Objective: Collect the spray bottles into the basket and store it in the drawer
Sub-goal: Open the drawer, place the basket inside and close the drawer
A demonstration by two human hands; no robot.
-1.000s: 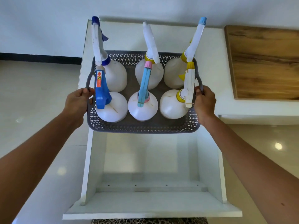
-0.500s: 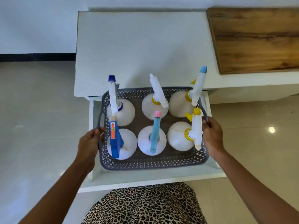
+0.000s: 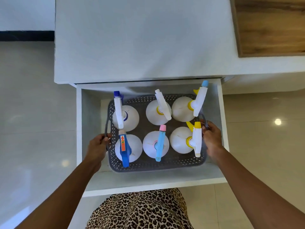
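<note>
Lowered the grey basket point(image 3: 158, 166) from rim level half a second ago to deep inside the white drawer point(image 3: 148, 185), on or just above its floor. Curled left hand point(image 3: 97, 146) fingers round the left handle point(image 3: 107, 128), and right hand point(image 3: 212, 138) fingers, slightly blurred, round the right handle point(image 3: 204, 120). Carried all six spray bottles point(image 3: 156, 144) upright, so judged collecting done; remaining: release, push shut. Lay long axis left-to-right, parallel to the drawer front; aimed nozzles away, toward the cabinet point(image 3: 140, 47).
</note>
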